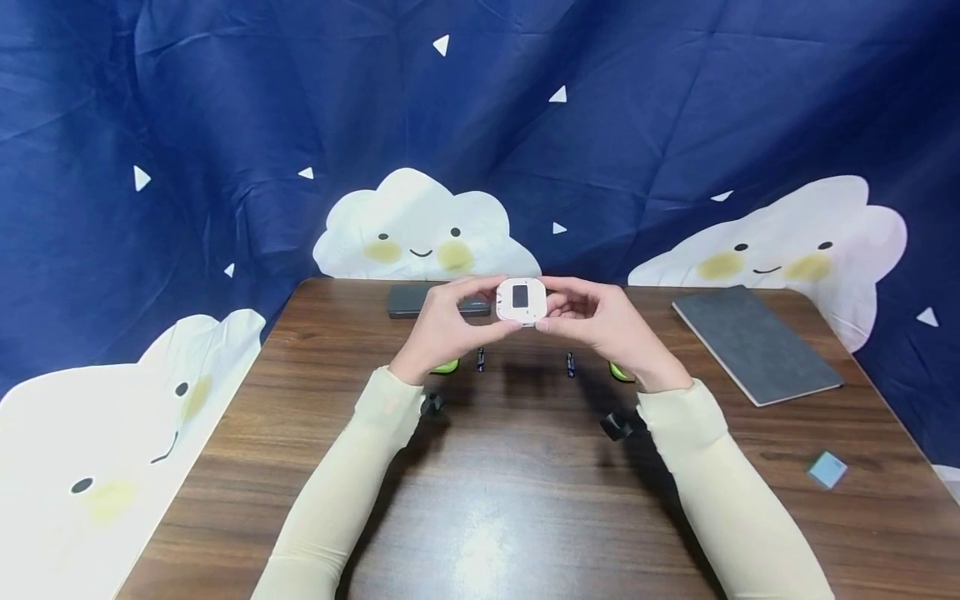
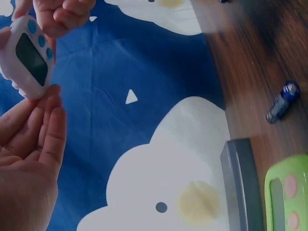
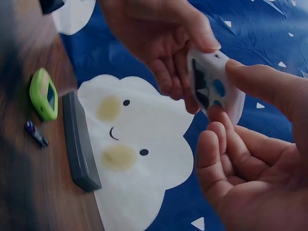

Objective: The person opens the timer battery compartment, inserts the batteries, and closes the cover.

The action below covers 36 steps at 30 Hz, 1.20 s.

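Note:
Both hands hold up a small white digital timer (image 1: 534, 311) above the far part of the table. Its back, with a dark rectangle, faces the head camera. The wrist views show its grey screen (image 2: 32, 58) and round blue buttons (image 3: 219, 87). My left hand (image 1: 444, 327) pinches the left edge between thumb and fingers. On the opposite edge, my right hand (image 1: 617, 332) grips with thumb below and index finger along the top; its other fingers are curled behind.
Below lie two batteries (image 1: 481, 360) (image 1: 571, 364), two green timers (image 1: 446, 367) (image 1: 621, 372) partly hidden by the hands, and black objects (image 1: 432, 405) (image 1: 617, 426). A dark grey case (image 1: 405, 302) lies at the back. Rightward are a grey notebook (image 1: 757, 346) and blue sticky notes (image 1: 828, 470).

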{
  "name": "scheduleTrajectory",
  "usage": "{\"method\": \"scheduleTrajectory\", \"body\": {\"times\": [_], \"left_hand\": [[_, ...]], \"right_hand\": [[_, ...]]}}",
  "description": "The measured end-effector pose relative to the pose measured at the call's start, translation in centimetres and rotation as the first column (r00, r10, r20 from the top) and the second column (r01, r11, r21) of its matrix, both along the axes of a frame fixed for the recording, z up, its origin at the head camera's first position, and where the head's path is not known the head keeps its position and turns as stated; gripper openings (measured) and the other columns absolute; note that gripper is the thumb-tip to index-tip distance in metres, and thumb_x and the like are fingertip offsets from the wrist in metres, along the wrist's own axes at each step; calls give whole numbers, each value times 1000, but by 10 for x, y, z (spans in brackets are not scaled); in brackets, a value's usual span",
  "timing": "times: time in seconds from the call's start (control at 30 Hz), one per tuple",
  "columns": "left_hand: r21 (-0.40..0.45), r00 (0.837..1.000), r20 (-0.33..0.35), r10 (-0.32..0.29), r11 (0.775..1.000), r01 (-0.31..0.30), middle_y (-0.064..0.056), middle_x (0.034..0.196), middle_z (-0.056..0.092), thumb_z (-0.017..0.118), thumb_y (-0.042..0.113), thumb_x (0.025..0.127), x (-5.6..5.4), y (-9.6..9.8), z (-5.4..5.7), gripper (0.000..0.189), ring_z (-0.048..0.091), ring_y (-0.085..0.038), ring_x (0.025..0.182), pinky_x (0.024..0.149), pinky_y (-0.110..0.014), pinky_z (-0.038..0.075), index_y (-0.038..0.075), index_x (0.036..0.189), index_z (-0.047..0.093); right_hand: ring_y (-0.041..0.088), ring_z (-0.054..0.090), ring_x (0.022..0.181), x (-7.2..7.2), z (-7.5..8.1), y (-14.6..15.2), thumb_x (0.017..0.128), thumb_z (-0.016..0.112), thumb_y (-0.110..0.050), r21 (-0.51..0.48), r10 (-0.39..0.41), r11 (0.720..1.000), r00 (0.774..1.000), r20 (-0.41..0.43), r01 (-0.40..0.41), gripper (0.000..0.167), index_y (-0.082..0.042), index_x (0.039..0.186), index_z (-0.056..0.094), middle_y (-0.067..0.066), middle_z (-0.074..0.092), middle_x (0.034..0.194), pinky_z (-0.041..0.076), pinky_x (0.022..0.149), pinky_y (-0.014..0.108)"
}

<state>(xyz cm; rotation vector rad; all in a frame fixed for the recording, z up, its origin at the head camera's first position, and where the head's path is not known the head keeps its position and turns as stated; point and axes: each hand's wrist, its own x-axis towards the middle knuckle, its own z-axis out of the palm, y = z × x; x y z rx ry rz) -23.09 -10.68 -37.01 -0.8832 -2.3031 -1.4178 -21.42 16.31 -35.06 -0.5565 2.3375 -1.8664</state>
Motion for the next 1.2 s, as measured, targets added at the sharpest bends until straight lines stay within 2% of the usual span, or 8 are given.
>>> {"method": "scheduleTrajectory", "body": {"times": [0.17, 0.33, 0.57, 0.9, 1.07, 1.2], "left_hand": [[-96, 994, -106, 8, 995, -18, -4, 125, 83, 103, 28, 81, 1, 4, -3, 60, 75, -25, 109, 96, -30, 62, 12, 135, 81], [-151, 986, -164, 14, 988, -39, -5, 123, 82, 103, 32, 80, 3, 8, -4, 63, 74, -21, 110, 98, -29, 63, 10, 134, 81], [-170, 984, -178, 9, 985, -40, -5, 117, 83, 104, 33, 79, 6, 8, -3, 64, 75, -25, 107, 95, -34, 63, 9, 133, 81], [-199, 984, -178, 22, 978, -58, -5, 113, 82, 103, 34, 79, 2, 5, -6, 63, 73, -19, 103, 93, -33, 63, 10, 134, 81], [-185, 986, -166, 29, 981, -60, -4, 114, 82, 103, 33, 80, -2, 3, -8, 62, 75, -20, 104, 94, -33, 64, 11, 133, 82], [-209, 989, -144, 36, 976, -66, -4, 116, 82, 102, 36, 81, -5, 3, -9, 62, 75, -21, 106, 95, -33, 64, 12, 134, 81]], "right_hand": [[10, 73, 85, 2, 1, -3, 107, 76, -18, 8, -63, 998, 995, 72, 63, 38, -2, 142, 72, -10, 81, 97, 62, 77, 22], [8, 65, 74, 5, 1, -10, 106, 75, -15, 9, -143, 990, 986, 81, 142, 31, 2, 132, 74, -13, 78, 87, 56, 69, 21], [4, 62, 67, 6, -1, -14, 103, 74, -9, -32, -184, 982, 977, 107, 189, 30, 8, 128, 74, -15, 73, 74, 56, 64, 21], [6, 65, 68, 5, 0, -12, 104, 72, -9, -3, -175, 984, 975, 140, 177, 30, 8, 129, 75, -11, 76, 81, 59, 65, 21], [8, 69, 68, 5, 5, -10, 105, 77, -15, 46, -179, 984, 978, 111, 175, 33, 5, 131, 76, -8, 76, 81, 64, 65, 24], [6, 69, 67, 5, 7, -9, 105, 79, -16, 12, -199, 980, 974, 106, 199, 37, 5, 135, 75, -10, 76, 79, 64, 65, 23]]}}
